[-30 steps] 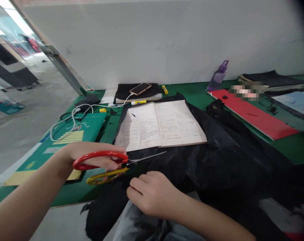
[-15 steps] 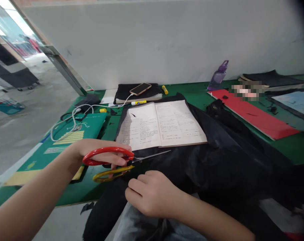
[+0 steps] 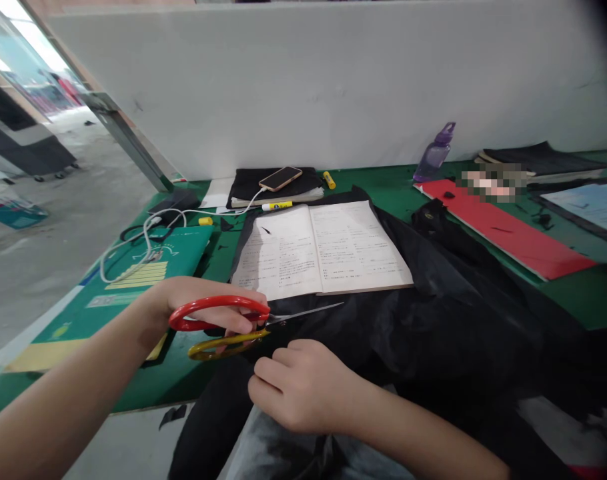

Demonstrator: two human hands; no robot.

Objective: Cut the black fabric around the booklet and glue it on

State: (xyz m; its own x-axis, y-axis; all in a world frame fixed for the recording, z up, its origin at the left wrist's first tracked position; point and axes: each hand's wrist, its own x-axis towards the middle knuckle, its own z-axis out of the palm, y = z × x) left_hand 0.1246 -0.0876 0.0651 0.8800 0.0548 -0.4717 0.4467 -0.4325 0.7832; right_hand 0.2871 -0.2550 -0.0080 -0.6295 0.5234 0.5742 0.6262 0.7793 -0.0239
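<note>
The scissors [image 3: 218, 313], with one red and one yellow handle loop, are in my left hand [image 3: 241, 317], whose fingers close about the handles. Their blade points right, just below an open book [image 3: 313, 253] of printed pages. A large black cloth [image 3: 433, 327] lies under the book and spreads right and toward my lap. My right hand [image 3: 301, 387] is closed, knuckles up, in front of the scissors against the black cloth. Its fingertips are hidden, so what it grips does not show. A small black scrap [image 3: 266, 231] lies on the left page.
Left on the green table [image 3: 378, 190] are a green book [image 3: 183, 250] and a white cable [image 3: 146, 240] running to a phone [image 3: 281, 178]. Behind lies a yellow marker [image 3: 277, 206]. A purple bottle [image 3: 434, 157] and red folder [image 3: 508, 230] are at right, below the white partition [image 3: 308, 87].
My left hand and the scissors have shifted very slightly right and down. My right hand has stayed almost in place; the book and the other things look the same.
</note>
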